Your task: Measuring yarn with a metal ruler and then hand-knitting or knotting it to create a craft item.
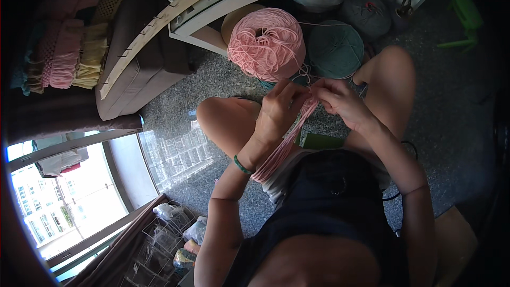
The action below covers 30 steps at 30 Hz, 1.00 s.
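Note:
Over my lap, the fingertips of my left hand and my right hand are pinched close together. Between them they grip the upper end of a bundle of pink yarn strands. The strands hang down past my left wrist onto my lap. What each fingertip does with the yarn is too small to make out. Just beyond my hands stands a large ball of pink yarn, with loose loops on its side. A teal yarn ball sits to its right.
A wooden strip with nails runs along a white frame at the far side. A grey yarn ball lies behind the teal one. Knitted pieces hang at far left. A green plastic object stands far right. Wire racks are near left.

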{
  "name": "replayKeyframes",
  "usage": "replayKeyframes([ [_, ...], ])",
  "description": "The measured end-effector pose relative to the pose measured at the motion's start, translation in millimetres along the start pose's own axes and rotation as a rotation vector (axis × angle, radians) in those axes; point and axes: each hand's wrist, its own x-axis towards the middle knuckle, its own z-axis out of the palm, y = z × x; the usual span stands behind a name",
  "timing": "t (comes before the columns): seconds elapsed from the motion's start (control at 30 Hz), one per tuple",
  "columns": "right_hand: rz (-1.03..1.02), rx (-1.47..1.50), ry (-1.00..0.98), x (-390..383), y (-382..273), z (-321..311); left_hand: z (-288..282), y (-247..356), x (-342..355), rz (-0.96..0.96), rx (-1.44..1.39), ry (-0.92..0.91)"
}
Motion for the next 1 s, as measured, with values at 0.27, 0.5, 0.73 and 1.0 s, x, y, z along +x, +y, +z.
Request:
replayKeyframes([
  [0.27,-0.508,-0.578,0.157,3,20,7,-2,-17,12,0.253,0.241,-0.231],
  [0.5,-0.422,-0.368,0.131,10,25,8,-21,-20,31,-0.318,-0.21,-0.629],
  [0.73,-0.385,-0.409,0.188,11,21,3,-4,-16,17,-0.302,-0.277,-0.303],
  [1.0,-0.665,-0.772,0.291,1,10,16,-8,-7,18,-0.014,-0.076,-0.082],
])
